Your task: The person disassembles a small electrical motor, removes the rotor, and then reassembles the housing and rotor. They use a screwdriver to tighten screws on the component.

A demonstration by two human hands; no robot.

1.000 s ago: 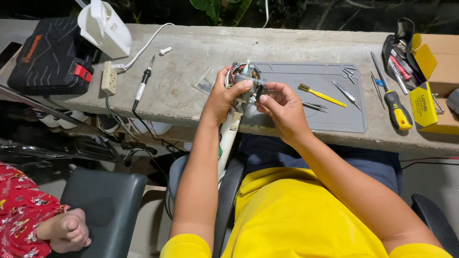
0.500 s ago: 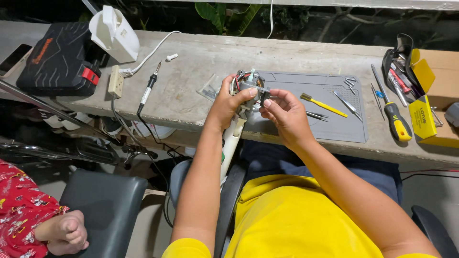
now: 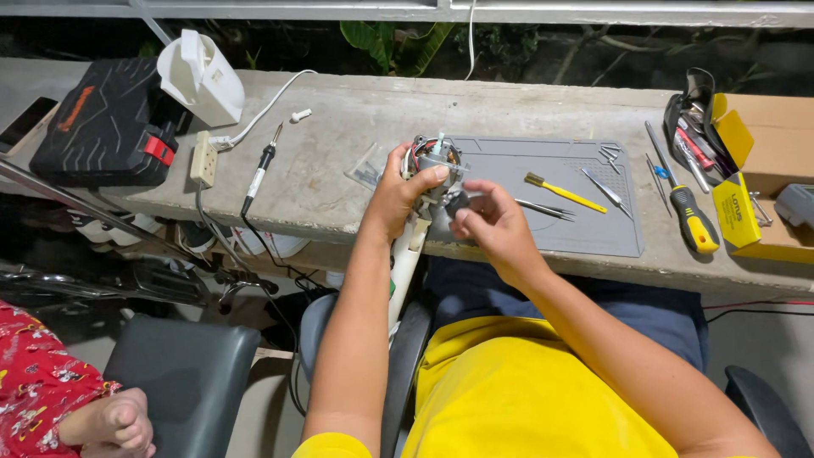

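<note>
Mid-repair on a small opened appliance [image 3: 431, 161], apparently a motor unit with wiring and metal parts laid bare, held upright at the near edge of the concrete desk [image 3: 339, 144], partly over the grey work mat [image 3: 585, 229]. Left hand [image 3: 397, 197] wrapped round the appliance's head, thumb pressed on top, fingers clamped about the exposed works; white handle [image 3: 405, 276] hanging below the desk edge between the knees. Right hand [image 3: 496, 225] just beside it, fingertips pinched on a small dark part [image 3: 456, 203] touching or very near the motor body; too small to tell whether screw, knob or cap. Judged as a fitting or removal step on that small part, with the body merely being steadied. Next move likely calling for fine fingertip turning or seating, a steady left grip, and perhaps a tool: yellow-handled brush [image 3: 561, 192] and tweezers [image 3: 543, 209] lying on the mat within easy reach, yellow-and-black screwdriver [image 3: 685, 212] farther right near the open cardboard box [image 3: 763, 170]. Soldering iron [image 3: 259, 174] resting well to the left, its cord running to a power strip [image 3: 203, 159], beside a black tool case [image 3: 106, 127]. Another person's hand [image 3: 119, 424] and red sleeve low at the left, well apart from the work.
</note>
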